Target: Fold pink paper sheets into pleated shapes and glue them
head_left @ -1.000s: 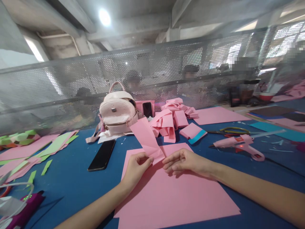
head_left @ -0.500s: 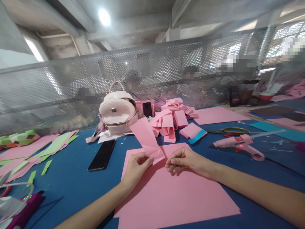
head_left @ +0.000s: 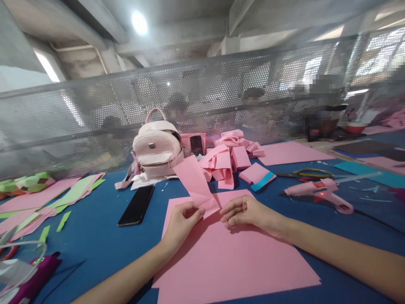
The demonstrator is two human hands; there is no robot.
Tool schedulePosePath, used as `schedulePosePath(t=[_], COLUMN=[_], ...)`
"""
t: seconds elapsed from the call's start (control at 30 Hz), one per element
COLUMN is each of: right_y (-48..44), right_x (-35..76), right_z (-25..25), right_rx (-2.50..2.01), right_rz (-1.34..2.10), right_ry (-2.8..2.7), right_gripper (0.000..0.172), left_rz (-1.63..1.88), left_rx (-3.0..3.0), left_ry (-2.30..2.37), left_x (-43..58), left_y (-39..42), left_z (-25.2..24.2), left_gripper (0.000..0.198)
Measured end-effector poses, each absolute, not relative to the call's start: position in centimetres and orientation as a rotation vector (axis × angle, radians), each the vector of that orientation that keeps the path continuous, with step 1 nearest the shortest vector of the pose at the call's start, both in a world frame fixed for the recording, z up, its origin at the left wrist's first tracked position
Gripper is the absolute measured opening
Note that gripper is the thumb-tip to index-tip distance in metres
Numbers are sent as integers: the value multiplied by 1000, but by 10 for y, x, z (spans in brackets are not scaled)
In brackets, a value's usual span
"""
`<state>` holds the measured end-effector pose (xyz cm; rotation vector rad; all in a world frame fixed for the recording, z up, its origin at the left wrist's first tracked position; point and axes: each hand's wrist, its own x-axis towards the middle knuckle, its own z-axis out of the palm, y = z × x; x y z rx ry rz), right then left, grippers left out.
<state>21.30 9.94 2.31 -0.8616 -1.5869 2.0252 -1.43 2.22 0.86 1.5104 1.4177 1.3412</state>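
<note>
A folded strip of pink paper stands tilted over a stack of large pink sheets. My left hand pinches the strip's lower left edge between thumb and fingers. Close to the strip's lower right corner is my right hand, fingers bent and slightly apart, with nothing visible in them. Whether its fingertips touch the strip I cannot tell. Behind the strip lies a pile of folded pink paper pieces, and beside it a pink pad with a blue band.
A pink glue gun with a lit red light and scissors lie at right. A black phone and a pale backpack are at left. Green and pink paper lies far left. A perforated metal screen stands behind.
My right hand's fingers have loosened and straightened a little beside the strip. My left hand keeps its pinch on the paper strip in the same place.
</note>
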Motion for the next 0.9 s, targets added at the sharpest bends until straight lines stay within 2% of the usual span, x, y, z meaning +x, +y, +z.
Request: schedulePosePath(t=[0.4, 0.7, 0.9], right_y=[94, 91, 93], right_x=[211, 209, 210], right_z=[31, 32, 31], right_rx=[-958, -922, -878], right_rz=[1970, 1855, 1862], right_ry=[-1612, -1662, -1669], right_gripper=[48, 33, 35], left_rz=[1345, 1336, 1338], left_rx=[1511, 1511, 1505], left_ry=[1418, 1423, 1420], left_x=[-14, -14, -14], left_y=[22, 22, 22], left_z=[8, 8, 7], left_gripper=[33, 33, 31])
